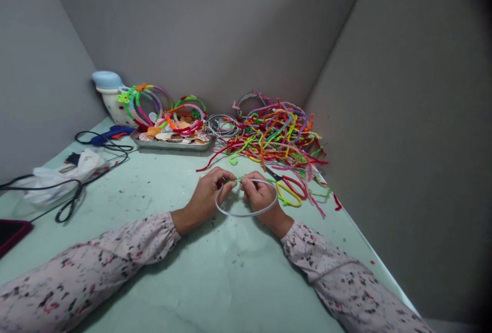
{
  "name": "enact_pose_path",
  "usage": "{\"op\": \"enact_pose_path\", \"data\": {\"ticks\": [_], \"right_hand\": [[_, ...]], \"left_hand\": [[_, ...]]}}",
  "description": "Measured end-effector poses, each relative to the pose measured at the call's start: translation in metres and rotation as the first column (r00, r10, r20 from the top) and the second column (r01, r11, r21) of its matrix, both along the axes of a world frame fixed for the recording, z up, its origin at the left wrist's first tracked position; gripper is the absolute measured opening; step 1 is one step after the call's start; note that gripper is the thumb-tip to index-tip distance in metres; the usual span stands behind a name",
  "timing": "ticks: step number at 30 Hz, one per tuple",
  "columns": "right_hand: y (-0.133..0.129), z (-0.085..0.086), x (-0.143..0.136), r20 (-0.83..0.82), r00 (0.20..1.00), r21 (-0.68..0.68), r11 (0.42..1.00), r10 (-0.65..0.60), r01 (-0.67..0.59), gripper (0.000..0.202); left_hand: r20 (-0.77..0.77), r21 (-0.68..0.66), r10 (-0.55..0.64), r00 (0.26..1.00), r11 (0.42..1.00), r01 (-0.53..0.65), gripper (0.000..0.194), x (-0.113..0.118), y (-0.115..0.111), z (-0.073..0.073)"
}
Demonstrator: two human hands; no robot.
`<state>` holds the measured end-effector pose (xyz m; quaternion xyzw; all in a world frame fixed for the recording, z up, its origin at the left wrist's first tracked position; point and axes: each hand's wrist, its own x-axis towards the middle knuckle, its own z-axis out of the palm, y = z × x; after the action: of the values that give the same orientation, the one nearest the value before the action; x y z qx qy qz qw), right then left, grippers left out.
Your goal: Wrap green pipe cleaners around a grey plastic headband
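Note:
A thin grey hoop [246, 215] is held over the pale green table, its far side between my two hands. My left hand [211, 189] pinches it at the left, thumb against fingers. Close beside it, my right hand [262, 197] pinches the hoop and a green fuzzy strand, which shows at the fingertips of both hands. The strand's exact wrap around the hoop is too small to tell. Scissors [294, 192] with red and yellow handles lie just right of my right hand, their blades partly behind a green strand.
A tangled heap of coloured fuzzy strands [284, 130] lies at the back right. A metal tray [172, 145] holds shells and decorated hoops. Further left are a blue-lidded bottle [115, 102], a plastic bag [49, 179], black cable [69, 210] and a red-edged phone [13, 235].

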<state>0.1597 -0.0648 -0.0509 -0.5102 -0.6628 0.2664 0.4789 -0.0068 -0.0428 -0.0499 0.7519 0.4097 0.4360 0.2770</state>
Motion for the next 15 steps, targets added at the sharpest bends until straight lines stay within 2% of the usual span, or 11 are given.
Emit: {"op": "enact_pose_path", "data": {"ticks": [15], "right_hand": [[0.0019, -0.0008, -0.0012, -0.013, 1.000, -0.007, 1.000, 0.005, -0.005, 0.026]], "left_hand": [[0.020, -0.059, 0.033, 0.999, 0.998, -0.032, 0.018, 0.0012, -0.0002, -0.0041]]}}
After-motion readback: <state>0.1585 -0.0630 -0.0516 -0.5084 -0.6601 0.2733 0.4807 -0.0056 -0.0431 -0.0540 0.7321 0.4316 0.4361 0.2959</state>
